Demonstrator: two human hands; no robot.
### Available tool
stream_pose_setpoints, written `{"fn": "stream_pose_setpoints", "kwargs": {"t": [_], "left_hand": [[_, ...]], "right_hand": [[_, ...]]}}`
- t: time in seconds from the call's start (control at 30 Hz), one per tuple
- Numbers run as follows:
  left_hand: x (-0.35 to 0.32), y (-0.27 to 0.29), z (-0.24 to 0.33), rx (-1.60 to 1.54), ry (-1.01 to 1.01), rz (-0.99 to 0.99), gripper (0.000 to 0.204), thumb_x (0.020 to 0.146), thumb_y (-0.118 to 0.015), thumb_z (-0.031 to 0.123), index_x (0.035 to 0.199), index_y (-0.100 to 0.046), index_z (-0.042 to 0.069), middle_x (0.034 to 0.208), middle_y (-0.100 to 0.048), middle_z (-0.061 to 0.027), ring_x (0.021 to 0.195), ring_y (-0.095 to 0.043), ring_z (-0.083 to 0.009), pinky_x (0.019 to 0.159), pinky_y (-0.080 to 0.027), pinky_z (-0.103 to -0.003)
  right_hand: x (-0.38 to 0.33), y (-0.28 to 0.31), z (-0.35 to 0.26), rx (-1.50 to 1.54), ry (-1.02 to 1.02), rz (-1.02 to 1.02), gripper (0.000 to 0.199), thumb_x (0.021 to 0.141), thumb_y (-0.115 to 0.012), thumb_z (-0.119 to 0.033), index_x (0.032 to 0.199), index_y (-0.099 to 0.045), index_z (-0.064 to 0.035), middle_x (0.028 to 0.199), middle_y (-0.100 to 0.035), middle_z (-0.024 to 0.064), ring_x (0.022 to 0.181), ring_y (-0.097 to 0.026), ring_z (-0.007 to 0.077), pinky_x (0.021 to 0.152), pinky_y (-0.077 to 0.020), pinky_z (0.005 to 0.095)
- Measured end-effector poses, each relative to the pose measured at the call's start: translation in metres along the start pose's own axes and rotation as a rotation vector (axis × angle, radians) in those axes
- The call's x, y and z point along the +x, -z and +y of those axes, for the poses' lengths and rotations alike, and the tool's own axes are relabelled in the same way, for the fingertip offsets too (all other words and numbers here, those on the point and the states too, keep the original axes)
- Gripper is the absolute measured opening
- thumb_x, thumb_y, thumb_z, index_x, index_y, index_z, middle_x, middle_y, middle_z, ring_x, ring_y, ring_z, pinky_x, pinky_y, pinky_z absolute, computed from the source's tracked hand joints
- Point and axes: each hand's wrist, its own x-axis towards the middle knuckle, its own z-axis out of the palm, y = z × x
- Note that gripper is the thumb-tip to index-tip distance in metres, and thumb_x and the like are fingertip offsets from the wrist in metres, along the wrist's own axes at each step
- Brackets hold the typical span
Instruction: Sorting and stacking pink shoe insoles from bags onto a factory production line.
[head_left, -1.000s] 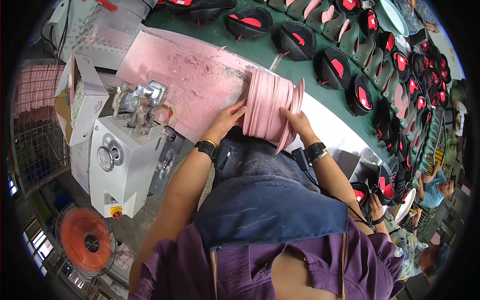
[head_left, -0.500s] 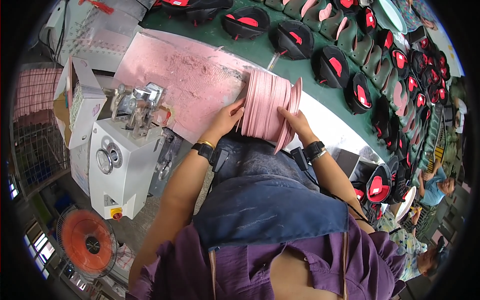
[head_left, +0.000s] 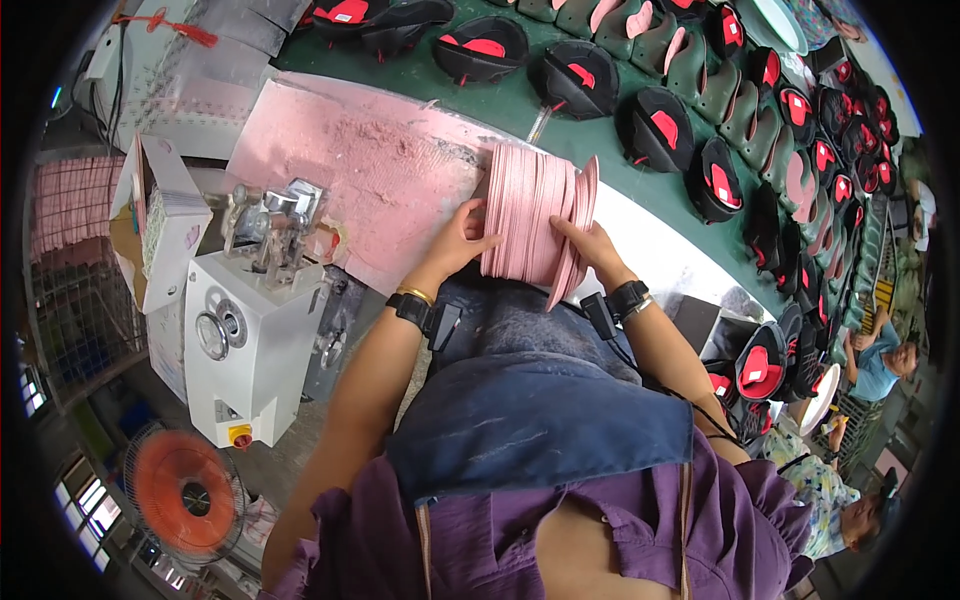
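Observation:
A thick stack of thin pink sheets (head_left: 525, 215), standing on edge side by side, rests at the near edge of the table against my apron. My right hand (head_left: 597, 252) grips its right end, thumb on the near face and fingers behind. A few sheets there fan slightly apart from the rest. At the stack's left end, my left hand (head_left: 458, 240) is spread, its thumb pointing right along the near edge and its fingers up beside the end sheet. Some fingertips of both hands are hidden by the sheets.
A pink, debris-strewn board (head_left: 330, 150) lies left of the stack. Near it stands a white machine (head_left: 240, 350) with metal parts on top; an orange fan (head_left: 185, 490) is below. Black-and-red shoe uppers (head_left: 655, 130) line the green table. Other people sit at the right.
My left thumb has opened away from its fingers and moved right over the stack's edge. The right hand keeps its grip on the stack. The view has shifted slightly.

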Motion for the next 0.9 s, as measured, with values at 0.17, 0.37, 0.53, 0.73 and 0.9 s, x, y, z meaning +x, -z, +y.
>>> {"fn": "stream_pose_setpoints", "kwargs": {"t": [0.17, 0.37, 0.53, 0.73, 0.9], "left_hand": [[-0.001, 0.012, -0.006, 0.130, -0.079, -0.082, 0.101, 0.075, -0.088, 0.017, 0.153, -0.025, 0.004, 0.130, -0.057, -0.0220, 0.115, -0.061, -0.0276, 0.096, -0.053, -0.039], [-0.006, 0.001, 0.005, 0.291, -0.064, -0.056, 0.101, 0.077, -0.086, 0.014, 0.155, -0.022, 0.006, 0.132, -0.056, -0.0184, 0.116, -0.059, -0.0257, 0.094, -0.052, -0.039], [-0.011, -0.007, 0.015, 0.225, 0.069, -0.088, 0.102, 0.076, -0.087, 0.016, 0.155, -0.023, 0.005, 0.132, -0.056, -0.0173, 0.114, -0.059, -0.0238, 0.095, -0.052, -0.038], [-0.011, -0.016, 0.002, 0.436, -0.193, 0.057, 0.107, 0.071, -0.090, 0.023, 0.153, -0.025, 0.002, 0.141, -0.049, -0.0211, 0.130, -0.049, -0.0311, 0.108, -0.041, -0.040], [-0.009, -0.016, -0.001, 0.477, -0.211, 0.087, 0.109, 0.068, -0.091, 0.028, 0.152, -0.027, 0.001, 0.145, -0.046, -0.0241, 0.137, -0.044, -0.0365, 0.114, -0.037, -0.043]], "right_hand": [[0.001, -0.001, -0.003, -0.031, -0.016, -0.010, 0.053, 0.086, -0.076, -0.040, 0.110, -0.068, 0.0059, 0.095, -0.071, 0.0098, 0.081, -0.066, 0.0157, 0.073, -0.0536, 0.0295], [0.007, 0.002, 0.007, -0.031, 0.016, -0.005, 0.050, 0.086, -0.076, -0.040, 0.105, -0.069, 0.0057, 0.089, -0.071, 0.0097, 0.076, -0.066, 0.0160, 0.069, -0.0539, 0.0300], [0.007, 0.003, 0.011, -0.017, 0.016, 0.033, 0.048, 0.086, -0.076, -0.040, 0.102, -0.069, 0.0049, 0.087, -0.071, 0.0096, 0.075, -0.067, 0.0158, 0.069, -0.0540, 0.0298], [0.006, 0.000, 0.003, -0.014, 0.002, -0.006, 0.051, 0.087, -0.075, -0.040, 0.109, -0.066, 0.0051, 0.094, -0.070, 0.0101, 0.081, -0.066, 0.0154, 0.073, -0.0538, 0.0295], [0.012, 0.003, 0.011, -0.051, -0.025, -0.049, 0.057, 0.089, -0.074, -0.042, 0.119, -0.063, 0.0051, 0.102, -0.070, 0.0105, 0.088, -0.066, 0.0155, 0.077, -0.0541, 0.0295]]}}
